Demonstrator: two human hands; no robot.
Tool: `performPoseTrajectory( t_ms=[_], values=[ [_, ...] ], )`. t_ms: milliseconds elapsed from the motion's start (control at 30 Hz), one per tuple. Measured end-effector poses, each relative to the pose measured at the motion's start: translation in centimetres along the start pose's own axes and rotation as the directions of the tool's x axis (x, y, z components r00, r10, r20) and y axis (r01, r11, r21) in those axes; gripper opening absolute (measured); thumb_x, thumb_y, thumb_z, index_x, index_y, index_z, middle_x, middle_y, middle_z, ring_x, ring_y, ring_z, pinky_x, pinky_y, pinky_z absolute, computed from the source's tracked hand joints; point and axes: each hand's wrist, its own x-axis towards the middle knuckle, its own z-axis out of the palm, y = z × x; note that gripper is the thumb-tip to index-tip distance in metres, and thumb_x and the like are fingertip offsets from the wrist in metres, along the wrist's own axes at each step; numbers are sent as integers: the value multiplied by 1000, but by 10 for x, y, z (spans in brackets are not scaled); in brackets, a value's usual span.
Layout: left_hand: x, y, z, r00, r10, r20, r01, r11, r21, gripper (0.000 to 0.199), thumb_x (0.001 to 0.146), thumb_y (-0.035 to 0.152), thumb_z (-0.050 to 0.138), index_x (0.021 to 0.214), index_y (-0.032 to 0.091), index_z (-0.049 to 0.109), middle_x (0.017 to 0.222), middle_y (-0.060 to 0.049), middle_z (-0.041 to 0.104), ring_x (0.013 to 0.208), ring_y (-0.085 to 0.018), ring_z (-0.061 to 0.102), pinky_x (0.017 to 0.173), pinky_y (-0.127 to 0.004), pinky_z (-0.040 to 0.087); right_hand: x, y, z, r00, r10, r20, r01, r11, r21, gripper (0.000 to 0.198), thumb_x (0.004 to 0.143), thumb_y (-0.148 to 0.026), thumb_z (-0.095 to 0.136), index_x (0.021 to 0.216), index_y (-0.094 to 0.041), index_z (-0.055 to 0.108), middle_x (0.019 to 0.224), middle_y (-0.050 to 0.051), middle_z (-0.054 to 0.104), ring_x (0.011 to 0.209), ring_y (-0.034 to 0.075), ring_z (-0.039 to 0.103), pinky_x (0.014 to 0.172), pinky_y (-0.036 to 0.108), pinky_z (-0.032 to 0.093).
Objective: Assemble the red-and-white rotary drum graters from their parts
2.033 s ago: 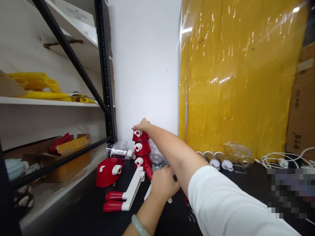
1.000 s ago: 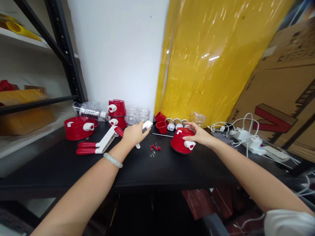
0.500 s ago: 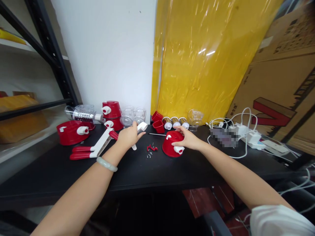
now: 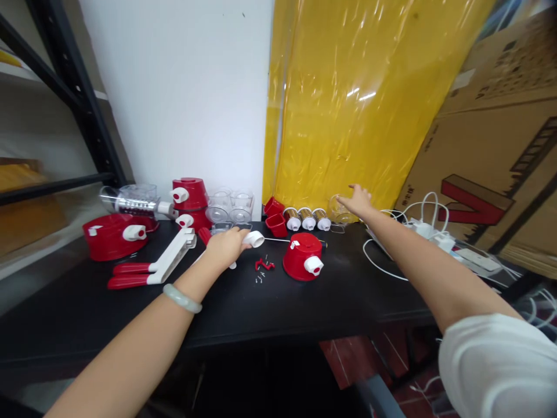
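My left hand (image 4: pixel 227 248) is closed around a red-and-white handle, whose round white end (image 4: pixel 253 238) sticks out past my thumb; the rest is partly hidden under the hand. At the back, my right hand (image 4: pixel 357 201) reaches out with fingers apart beside a clear plastic part (image 4: pixel 337 216); contact is hard to make out. A red plastic base (image 4: pixel 303 255) with a white knob (image 4: pixel 313 266) stands in the middle of the table. Behind it lies a screwdriver (image 4: pixel 277 240), its shaft pointing left. Small red pieces (image 4: pixel 264 265) and several screws (image 4: pixel 260 277) lie between base and left hand.
Grater drums (image 4: pixel 307 219) and red cups (image 4: pixel 276 223) line the back. Leftward are stacked red bases (image 4: pixel 190 200), clear hoppers (image 4: pixel 229 208), red-and-white handles (image 4: pixel 161 267) and a wide red base (image 4: pixel 111 237). White cables and chargers (image 4: pixel 429 229) lie right, before a cardboard box (image 4: pixel 487 157).
My right hand has let go of the red base and moved back and right to the clear part. My left hand still holds the handle, slightly lower. The view has shifted slightly.
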Motion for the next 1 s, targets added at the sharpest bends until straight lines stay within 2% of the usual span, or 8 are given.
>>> performPoseTrajectory(
  t_ms=[100, 200, 300, 433, 633, 800, 900, 1000],
  values=[
    [1, 0, 4, 1000, -3, 10, 3, 1000, 5, 52, 93, 40, 51, 142, 26, 45, 120, -13, 64, 104, -31, 66, 75, -36, 51, 20, 13, 19, 987, 161, 15, -161, 987, -27, 82, 65, -51, 77, 130, -9, 48, 133, 26, 51, 130, 40, 42, 105, 54, 32],
    [3, -3, 10, 1000, -3, 24, 3, 1000, -1, 52, 93, 39, 53, 142, 26, 46, 119, -13, 65, 101, -30, 67, 75, -36, 51, 31, 22, 36, 970, 239, 54, -237, 971, -36, 90, 56, -51, 82, 128, -9, 48, 128, 27, 55, 122, 39, 52, 99, 51, 41],
    [5, -7, 15, 1000, -8, 29, 9, 1000, -15, 50, 91, 37, 56, 139, 23, 49, 119, -14, 66, 105, -32, 65, 77, -37, 50, 35, 28, 47, 968, 246, 49, -244, 969, -29, 85, 57, -44, 82, 127, -10, 48, 125, 26, 57, 116, 36, 57, 92, 46, 47],
    [7, -8, 16, 1000, -15, 21, 16, 1000, -24, 49, 89, 37, 59, 135, 21, 53, 118, -15, 67, 110, -33, 63, 80, -38, 50, 28, 32, 44, 986, 164, 8, -164, 986, -2, 80, 58, -40, 81, 126, -12, 49, 122, 22, 59, 112, 33, 60, 92, 45, 48],
    [5, -7, 13, 999, -23, 29, 24, 999, -39, 50, 90, 39, 55, 136, 21, 52, 116, -16, 67, 106, -34, 64, 79, -39, 50, -1, 24, 0, 993, -112, -44, 114, 992, 48, 86, 56, -44, 81, 130, -13, 49, 127, 18, 57, 117, 30, 55, 101, 43, 43],
    [1, -7, 4, 1000, -16, 19, 17, 997, -72, 52, 88, 42, 56, 134, 18, 54, 117, -18, 66, 105, -36, 65, 80, -43, 51, -40, 5, -61, 921, -329, -209, 355, 929, 101, 85, 58, -49, 79, 128, -11, 52, 122, 19, 59, 111, 32, 57, 99, 48, 44],
    [-1, -1, -14, 999, -1, -43, -4, 994, -107, 52, 88, 43, 55, 132, 16, 55, 121, -19, 63, 112, -35, 62, 87, -44, 50, -61, -6, -94, 886, -322, -333, 408, 882, 233, 75, 65, -54, 74, 125, -15, 53, 122, 18, 59, 112, 32, 58, 99, 50, 44],
    [-8, 16, -38, 975, 93, -204, -157, 931, -329, 62, 88, 47, 55, 140, 16, 44, 132, -17, 57, 123, -31, 56, 101, -42, 45, -78, -18, -108, 948, -164, -272, 297, 765, 572, 62, 71, -62, 63, 117, -21, 56, 116, 13, 64, 105, 29, 62, 91, 48, 48]
  ],
)
